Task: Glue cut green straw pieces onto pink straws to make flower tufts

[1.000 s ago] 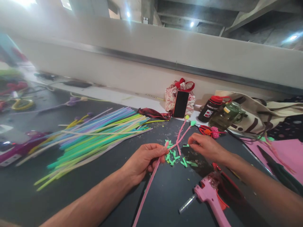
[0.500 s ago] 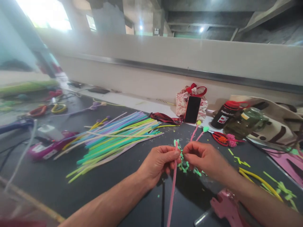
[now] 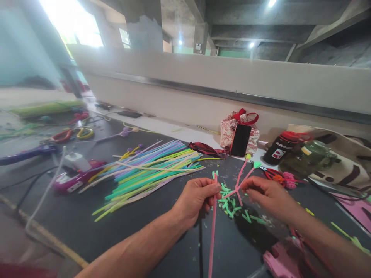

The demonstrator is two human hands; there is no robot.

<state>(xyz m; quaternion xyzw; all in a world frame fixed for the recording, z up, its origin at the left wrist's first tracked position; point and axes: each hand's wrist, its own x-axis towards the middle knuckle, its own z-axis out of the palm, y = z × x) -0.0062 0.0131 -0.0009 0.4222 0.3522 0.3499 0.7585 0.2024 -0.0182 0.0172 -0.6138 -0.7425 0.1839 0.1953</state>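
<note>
Left hand was closed, I saw, pinching the top of a long pink foam stick whose axis ran toward the tabletop's near edge. Right hand, just beside, pinched thin pink heart-tipped stems slanting toward the far edge, above green foam scraps.

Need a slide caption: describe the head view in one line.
Left hand pinches a pink stick, right hand holds thin pink stems, above green scraps on a dark table.
</note>
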